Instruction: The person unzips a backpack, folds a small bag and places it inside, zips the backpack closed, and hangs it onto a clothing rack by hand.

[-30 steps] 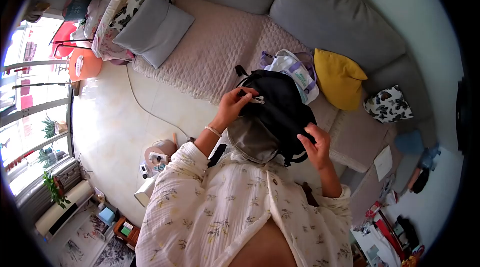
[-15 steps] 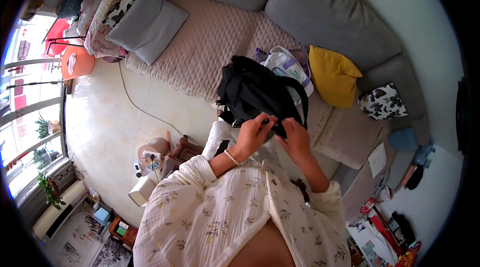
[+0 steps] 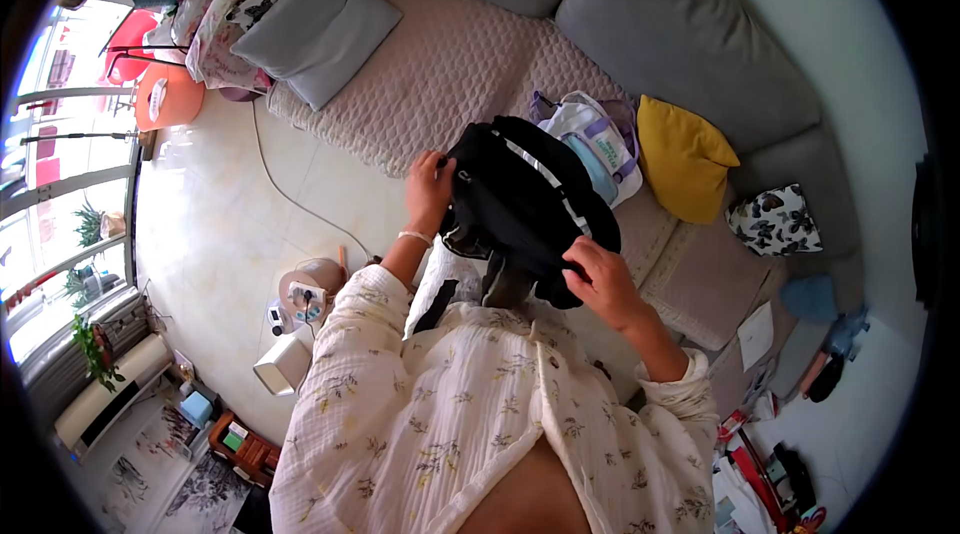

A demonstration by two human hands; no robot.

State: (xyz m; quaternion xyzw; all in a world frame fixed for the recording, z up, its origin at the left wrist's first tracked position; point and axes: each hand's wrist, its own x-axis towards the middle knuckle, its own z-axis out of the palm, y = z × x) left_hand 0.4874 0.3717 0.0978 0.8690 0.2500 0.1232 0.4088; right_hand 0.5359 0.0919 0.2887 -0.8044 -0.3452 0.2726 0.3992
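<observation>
Here, both my hands are on the black bag [image 3: 525, 199]. My left hand [image 3: 428, 196] grips its left edge, with the fingers curled round it. My right hand [image 3: 600, 279] pinches the cloth near the bag's lower right side, thumb and fingers closed on it. The bag is right in front of me, between my hands and near the front of my shirt [image 3: 450, 384]. I cannot tell if it rests on my legs. A shiny pale strip [image 3: 545, 174] runs down across its top. I have a bracelet [image 3: 415, 236] on my left wrist. Just past the black bag, a white bag [image 3: 612, 156] sits on the sofa [image 3: 450, 54]. A yellow pillow [image 3: 685, 159] is right beside the white bag. A gray pillow [image 3: 325, 29] lies well apart, at the sofa's left end.
</observation>
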